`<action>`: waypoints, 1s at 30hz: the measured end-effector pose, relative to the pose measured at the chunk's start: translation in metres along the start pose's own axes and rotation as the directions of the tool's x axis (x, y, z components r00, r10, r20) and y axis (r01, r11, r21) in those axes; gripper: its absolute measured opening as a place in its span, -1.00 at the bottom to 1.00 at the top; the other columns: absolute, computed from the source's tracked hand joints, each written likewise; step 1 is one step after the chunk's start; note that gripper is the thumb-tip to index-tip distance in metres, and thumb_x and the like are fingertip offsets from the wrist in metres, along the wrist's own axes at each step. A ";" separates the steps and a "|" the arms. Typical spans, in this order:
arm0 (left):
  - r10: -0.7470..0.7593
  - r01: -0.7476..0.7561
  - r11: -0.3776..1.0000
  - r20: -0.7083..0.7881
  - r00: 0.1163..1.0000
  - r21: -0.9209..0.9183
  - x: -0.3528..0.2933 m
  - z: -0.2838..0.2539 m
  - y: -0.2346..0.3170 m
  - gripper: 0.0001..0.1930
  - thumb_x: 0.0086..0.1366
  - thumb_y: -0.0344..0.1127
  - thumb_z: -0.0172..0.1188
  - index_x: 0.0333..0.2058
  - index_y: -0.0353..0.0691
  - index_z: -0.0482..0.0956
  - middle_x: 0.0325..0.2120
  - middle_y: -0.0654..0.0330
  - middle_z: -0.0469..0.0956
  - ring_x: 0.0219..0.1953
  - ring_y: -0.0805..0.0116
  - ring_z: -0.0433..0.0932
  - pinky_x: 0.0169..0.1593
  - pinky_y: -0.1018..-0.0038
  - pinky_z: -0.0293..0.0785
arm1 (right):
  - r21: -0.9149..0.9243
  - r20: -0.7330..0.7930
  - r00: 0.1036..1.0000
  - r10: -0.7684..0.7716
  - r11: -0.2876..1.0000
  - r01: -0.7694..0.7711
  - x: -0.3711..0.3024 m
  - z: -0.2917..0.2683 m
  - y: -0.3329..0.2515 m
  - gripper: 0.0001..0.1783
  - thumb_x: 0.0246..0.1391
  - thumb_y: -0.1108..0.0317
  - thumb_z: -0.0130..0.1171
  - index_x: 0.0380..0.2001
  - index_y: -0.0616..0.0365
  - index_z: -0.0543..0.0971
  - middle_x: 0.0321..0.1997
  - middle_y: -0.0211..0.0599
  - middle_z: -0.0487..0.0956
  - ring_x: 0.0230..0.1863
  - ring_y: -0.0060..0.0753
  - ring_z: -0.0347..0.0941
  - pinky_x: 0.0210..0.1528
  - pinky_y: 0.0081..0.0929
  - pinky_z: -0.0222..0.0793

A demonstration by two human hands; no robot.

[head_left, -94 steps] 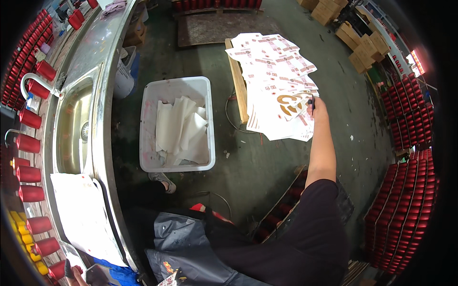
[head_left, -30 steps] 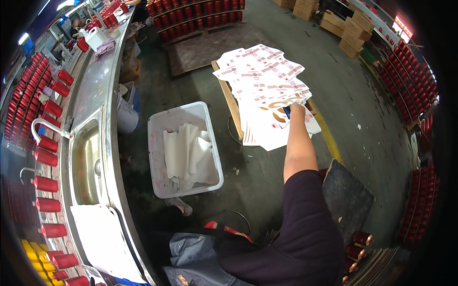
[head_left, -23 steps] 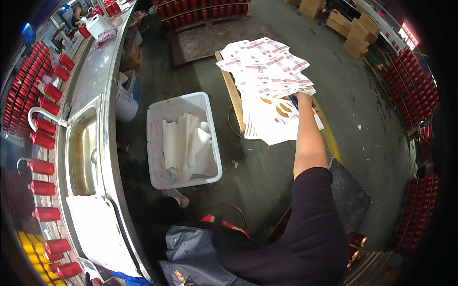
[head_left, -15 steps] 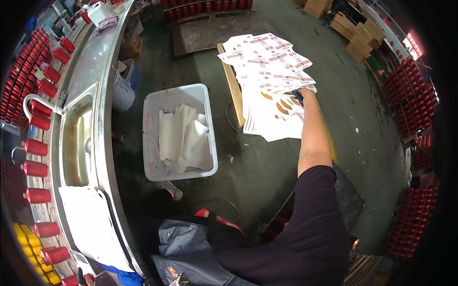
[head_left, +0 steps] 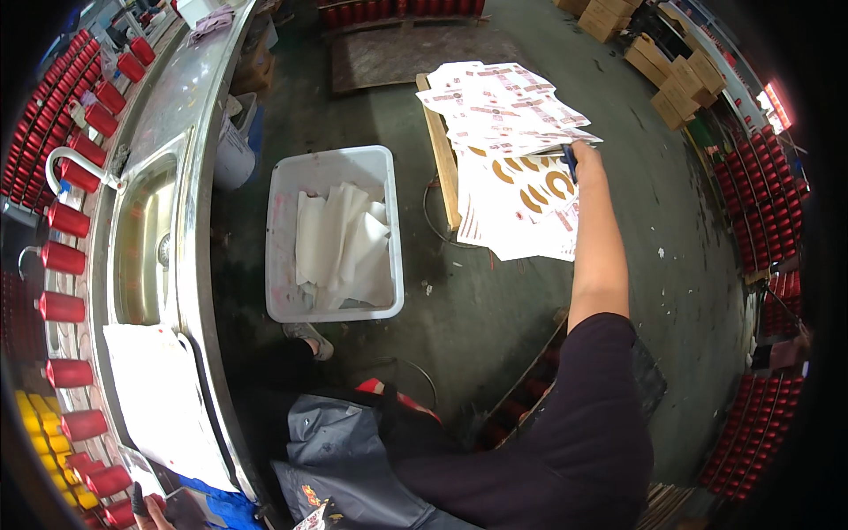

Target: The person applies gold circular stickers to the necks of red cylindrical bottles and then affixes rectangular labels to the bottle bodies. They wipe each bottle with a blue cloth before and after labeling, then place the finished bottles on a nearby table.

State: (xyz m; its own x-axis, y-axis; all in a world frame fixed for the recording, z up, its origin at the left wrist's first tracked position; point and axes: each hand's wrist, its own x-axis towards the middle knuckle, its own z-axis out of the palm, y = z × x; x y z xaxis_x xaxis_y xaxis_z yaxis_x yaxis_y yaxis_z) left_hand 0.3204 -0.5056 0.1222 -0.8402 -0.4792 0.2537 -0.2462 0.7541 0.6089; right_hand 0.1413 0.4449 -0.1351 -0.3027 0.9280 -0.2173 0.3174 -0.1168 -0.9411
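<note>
My right hand [head_left: 586, 163] reaches far out over a stack of printed white sheets [head_left: 505, 110] on a low wooden board. Its fingers are closed on the edge of the printed sheets, and something dark blue [head_left: 570, 163] shows along them; I cannot tell its kind. Below the raised edge lie sheets with gold arc shapes [head_left: 530, 201]. At the lower left, only the fingers of my left hand [head_left: 154, 512] show, stretched apart over the counter, one with a dark covering. Near them lies a dark flat thing [head_left: 187, 511].
A white plastic tub [head_left: 396, 230] with loose white sheets stands on the floor between the metal sink counter [head_left: 196, 256] and the stack. Red cups [head_left: 62, 307] line the counter's far edge. Racks of red cups [head_left: 760, 212] and cardboard boxes [head_left: 685, 93] stand at the right.
My right hand has moved a little to the right and away, taking the sheets' edge along. More gold arcs show beneath. My left-hand fingers have come further into view.
</note>
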 end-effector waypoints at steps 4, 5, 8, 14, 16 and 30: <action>-0.016 0.015 0.999 0.009 1.000 0.028 -0.006 -0.001 0.004 -0.66 0.31 -0.41 0.28 0.03 -0.44 0.62 -0.16 0.05 0.68 -0.28 0.34 0.60 -0.21 0.47 0.58 | -0.118 0.138 0.989 -0.044 0.991 0.061 -0.033 -0.020 -0.035 -0.74 0.01 0.20 0.15 -0.65 0.09 0.56 -0.70 -0.31 0.48 -0.82 -0.43 0.24 -0.76 -0.36 0.12; -0.023 0.023 0.999 0.017 1.000 0.024 -0.007 -0.002 0.005 -0.66 0.31 -0.40 0.28 0.03 -0.44 0.62 -0.15 0.05 0.68 -0.27 0.34 0.60 -0.20 0.46 0.58 | -0.178 0.100 0.995 0.030 0.984 -0.012 -0.038 -0.024 -0.042 -0.73 0.03 0.19 0.15 -0.68 0.03 0.52 -0.72 -0.34 0.46 -0.84 -0.44 0.20 -0.77 -0.37 0.09; 0.003 -0.004 0.999 0.044 0.999 0.032 -0.008 -0.007 0.002 -0.67 0.32 -0.40 0.27 0.02 -0.43 0.62 -0.17 0.04 0.68 -0.27 0.34 0.60 -0.21 0.46 0.59 | -0.178 0.076 0.979 0.191 0.968 -0.175 -0.055 -0.050 -0.059 -0.72 0.02 0.22 0.19 -0.70 -0.04 0.42 -0.75 -0.41 0.33 -0.87 -0.50 0.11 -0.82 -0.44 -0.04; 0.084 -0.054 0.989 0.230 0.970 -0.135 0.042 -0.023 -0.056 -0.58 0.32 -0.32 0.26 0.08 -0.45 0.55 -0.19 -0.03 0.66 -0.22 0.22 0.63 -0.16 0.39 0.58 | -0.270 0.061 0.993 0.105 0.959 -0.085 -0.095 -0.126 -0.099 -0.82 -0.16 0.40 0.26 -0.61 0.08 0.42 -0.72 -0.36 0.28 -0.85 -0.45 0.11 -0.81 -0.41 -0.07; 0.155 -0.091 0.975 0.325 0.933 -0.204 0.054 -0.024 -0.069 -0.56 0.35 -0.32 0.22 0.13 -0.44 0.51 -0.14 -0.04 0.65 -0.17 0.21 0.62 -0.10 0.37 0.57 | -0.331 0.050 0.999 0.014 0.944 0.003 -0.118 -0.146 -0.122 -0.85 -0.22 0.47 0.27 -0.57 0.21 0.47 -0.65 -0.32 0.38 -0.73 -0.40 0.28 -0.70 -0.35 0.10; 0.488 -0.377 0.873 0.535 0.690 -0.310 0.012 0.066 0.117 -0.80 0.14 -0.59 0.25 -0.22 -0.41 0.67 -0.47 -0.02 0.62 -0.38 0.16 0.62 -0.26 0.38 0.50 | 0.031 0.449 0.698 -0.558 0.790 0.612 -0.379 -0.139 -0.223 -0.68 -0.06 0.56 0.16 -0.17 0.43 0.61 -0.23 -0.25 0.65 -0.21 -0.49 0.54 -0.09 -0.50 0.41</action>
State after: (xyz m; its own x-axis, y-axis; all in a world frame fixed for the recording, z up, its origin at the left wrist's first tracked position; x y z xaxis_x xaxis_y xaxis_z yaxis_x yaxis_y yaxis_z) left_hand 0.2499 -0.3934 0.1473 -0.9581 0.2778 0.0698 0.2516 0.6997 0.6687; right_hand 0.3106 0.1685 0.1930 -0.7916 0.5543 0.2572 0.0377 0.4645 -0.8848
